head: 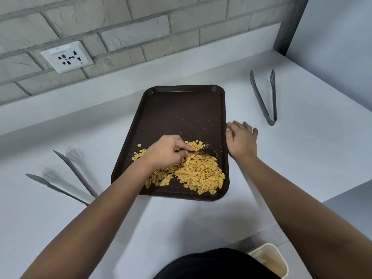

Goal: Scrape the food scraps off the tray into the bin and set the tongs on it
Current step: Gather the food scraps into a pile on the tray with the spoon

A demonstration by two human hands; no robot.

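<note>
We see the dark brown rectangular plastic tray point(181, 117) at frame centre on the white tabletop point(302, 158), with yellow flaky food scraps point(201, 174) heaped in its lower half. The left hand point(165, 152) has its fingers closed around a thin dark utensil point(203, 151) lying in the scraps. The right hand point(241, 139), fingers spread, rests against the tray's right rim. Grey metal tongs point(265, 99) lie upper right, a second pair of grey tongs point(66, 178) lower left. A cream bin point(271, 258) sits bottom right.
</note>
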